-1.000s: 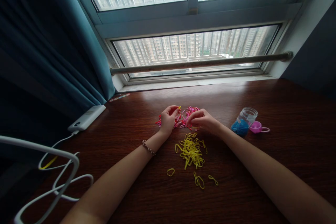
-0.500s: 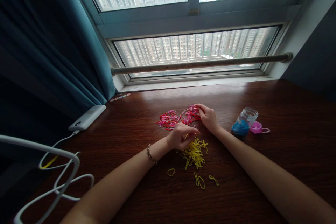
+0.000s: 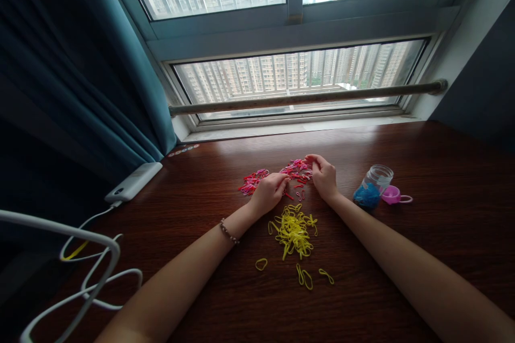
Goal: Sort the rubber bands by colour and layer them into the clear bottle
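Note:
My left hand (image 3: 270,193), with a beaded bracelet at the wrist, rests over the near side of the pink and red rubber bands (image 3: 298,170). Its fingers are pinched together at the pile, and what is between them is hidden. At the pile's right edge is my right hand (image 3: 324,178), fingers curled and thumb close to the index finger; I cannot make out anything in it. Nearer to me lies a heap of yellow rubber bands (image 3: 295,233), with a few loose ones in front of it, such as a single yellow band (image 3: 261,264).
On the right a clear jar (image 3: 380,174) with blue bands inside leans over beside a pink lid (image 3: 392,194). A white power bank (image 3: 134,181) with a cable (image 3: 90,233) lies at left by the blue curtain (image 3: 132,75). A rail (image 3: 306,99) crosses the window.
My left hand has moved from above the yellow heap up and left to the pink and red bands. The right hand has shifted slightly up and right, its fingers more curled.

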`<action>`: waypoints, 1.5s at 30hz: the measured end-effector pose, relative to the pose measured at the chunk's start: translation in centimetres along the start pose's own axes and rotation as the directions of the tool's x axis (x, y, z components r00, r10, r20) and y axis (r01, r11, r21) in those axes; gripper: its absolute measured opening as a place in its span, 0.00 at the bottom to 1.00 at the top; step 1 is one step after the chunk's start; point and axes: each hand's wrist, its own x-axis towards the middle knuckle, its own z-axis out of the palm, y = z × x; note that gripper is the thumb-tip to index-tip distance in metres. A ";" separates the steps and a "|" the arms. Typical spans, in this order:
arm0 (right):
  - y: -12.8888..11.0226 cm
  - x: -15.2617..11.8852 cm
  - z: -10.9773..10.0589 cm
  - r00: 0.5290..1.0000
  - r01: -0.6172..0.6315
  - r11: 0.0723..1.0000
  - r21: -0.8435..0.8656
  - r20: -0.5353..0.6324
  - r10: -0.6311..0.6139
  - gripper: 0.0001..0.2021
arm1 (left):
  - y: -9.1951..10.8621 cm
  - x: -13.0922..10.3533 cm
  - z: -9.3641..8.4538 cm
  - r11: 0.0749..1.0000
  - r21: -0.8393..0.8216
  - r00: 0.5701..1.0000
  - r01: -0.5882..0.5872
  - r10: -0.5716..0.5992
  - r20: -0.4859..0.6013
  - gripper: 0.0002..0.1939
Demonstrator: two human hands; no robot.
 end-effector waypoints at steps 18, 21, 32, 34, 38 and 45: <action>-0.8 -0.4 0.3 0.944 0.140 0.990 0.023 0.299 -0.141 0.13 | -5.5 1.2 -8.6 0.797 0.511 0.697 0.322 -0.565 0.441 0.45; -1.0 -0.5 0.4 0.922 0.199 0.979 0.035 0.333 -0.199 0.13 | -5.5 1.5 -7.6 0.838 0.427 0.744 0.339 -0.517 0.423 0.34; -0.2 -0.4 0.4 0.971 0.155 0.936 -0.317 0.225 -0.084 0.13 | -3.9 1.5 -5.0 0.949 0.269 0.978 0.164 -0.191 0.079 0.13; -0.4 -0.5 0.5 0.955 0.192 0.945 -0.266 0.271 -0.118 0.15 | -3.0 1.3 -4.5 0.957 0.287 0.995 0.037 -0.062 0.078 0.17; -0.8 -0.6 0.6 0.937 0.235 0.949 -0.210 0.307 -0.164 0.18 | -1.4 0.7 -3.3 0.960 0.229 0.964 -0.164 0.107 0.243 0.23; 0.1 -0.3 0.5 0.957 0.141 0.937 -0.320 0.285 -0.047 0.12 | -1.7 -0.2 -2.4 0.924 0.318 0.963 -0.211 0.142 0.227 0.15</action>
